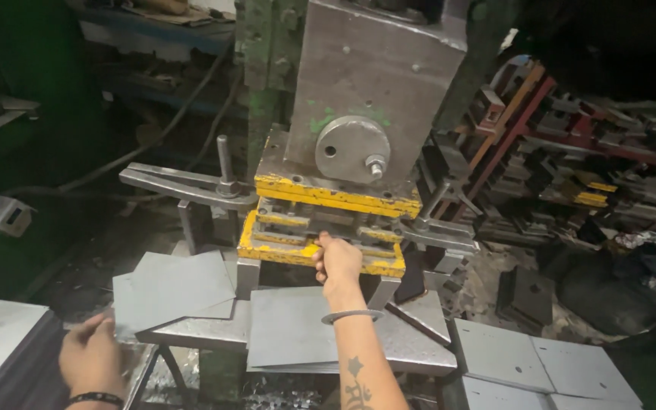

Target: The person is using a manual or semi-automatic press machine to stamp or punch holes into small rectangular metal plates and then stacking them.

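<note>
Two hands: right hand at one die, left hand seemingly touching one sheet.

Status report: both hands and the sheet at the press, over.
Right hand reaching into the yellow press die, fingers curled, what it grips hidden. Left hand on the loose grey sheets. Another sheet lies under the right forearm.

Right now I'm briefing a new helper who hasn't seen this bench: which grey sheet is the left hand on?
Start at the big grey press block with the yellow die beneath it. On the steel table in front lie several flat grey sheets. The left hand touches the sheet left of the die, the one overhanging the table's left edge, unlike the sheet under the right hand.
</note>
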